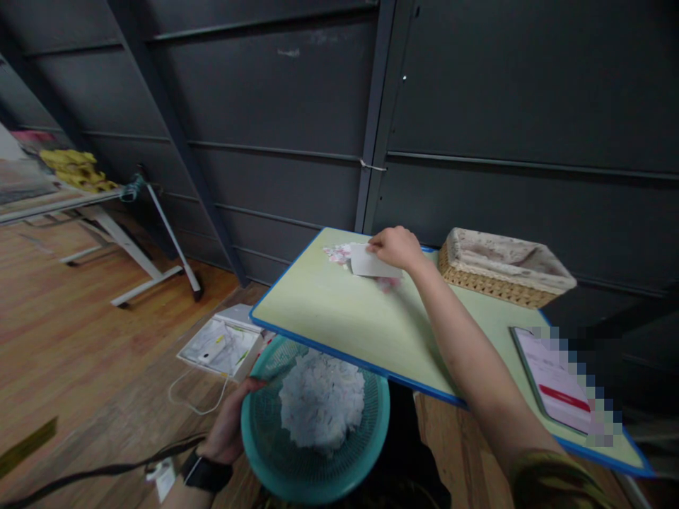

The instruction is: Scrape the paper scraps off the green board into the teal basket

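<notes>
My right hand (399, 249) reaches across the pale green table and pinches a white card (371, 264), held over the far part of the tabletop. Pinkish-white paper scraps (338, 253) lie on the table beside the card, with more pink bits (390, 284) along its lower edge. Below the table's front edge, my left hand (233, 420), with a black band on the wrist, grips the left rim of a teal plastic basket (375, 452). Inside that basket sits a heap of white shredded paper (321, 399).
A wicker basket (493, 286) with a cloth lining stands at the table's (312, 311) back right. A phone (554, 385) lies on the right end. On the floor at left is an open white box (220, 346) with a cable. A wheeled table (111, 226) stands far left; dark wall panels rise behind.
</notes>
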`<state>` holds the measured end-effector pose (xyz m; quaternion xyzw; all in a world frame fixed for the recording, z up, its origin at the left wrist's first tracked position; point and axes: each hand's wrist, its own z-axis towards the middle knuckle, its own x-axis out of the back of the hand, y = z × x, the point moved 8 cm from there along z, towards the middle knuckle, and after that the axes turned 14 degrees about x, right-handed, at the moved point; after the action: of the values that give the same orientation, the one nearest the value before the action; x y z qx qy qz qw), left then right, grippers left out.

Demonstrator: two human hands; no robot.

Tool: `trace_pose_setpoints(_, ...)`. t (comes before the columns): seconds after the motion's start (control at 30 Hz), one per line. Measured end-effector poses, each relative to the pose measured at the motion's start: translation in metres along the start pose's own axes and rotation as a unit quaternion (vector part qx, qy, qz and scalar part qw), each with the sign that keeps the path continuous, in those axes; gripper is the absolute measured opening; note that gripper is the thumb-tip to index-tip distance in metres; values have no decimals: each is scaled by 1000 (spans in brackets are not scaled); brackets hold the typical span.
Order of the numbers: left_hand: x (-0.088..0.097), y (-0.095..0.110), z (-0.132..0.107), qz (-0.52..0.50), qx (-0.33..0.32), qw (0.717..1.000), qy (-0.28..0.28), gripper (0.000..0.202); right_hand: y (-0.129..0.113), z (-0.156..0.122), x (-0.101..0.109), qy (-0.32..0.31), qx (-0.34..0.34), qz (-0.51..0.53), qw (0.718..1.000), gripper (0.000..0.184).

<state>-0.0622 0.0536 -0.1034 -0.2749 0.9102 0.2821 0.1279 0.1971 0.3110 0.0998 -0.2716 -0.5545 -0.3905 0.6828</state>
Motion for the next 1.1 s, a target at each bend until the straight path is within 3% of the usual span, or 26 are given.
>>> trace_pose_setpoints(0.23,-2,0,-1,12,4,1000,0,9,-9,4,-5,24,23,14,999,33)
trace_pose_setpoints(0.4,-3,0,-2,13,0,1000,2,13,-3,3,-3,55,-1,11,998,34)
trace_pose_setpoints(0.6,-4,1,0,0,-3,1000,-9,16,-6,3,-12,25,16,-12,999,34)
trace_pose_setpoints(0.83,-4,0,-2,7,-2,1000,-8,18,7,1,-6,5,-14,-32,999,32)
trace_pose_setpoints(1.1,-6,-1,-4,12,1,1000,-7,13,-11,4,-12,4,20,-18,1000,34)
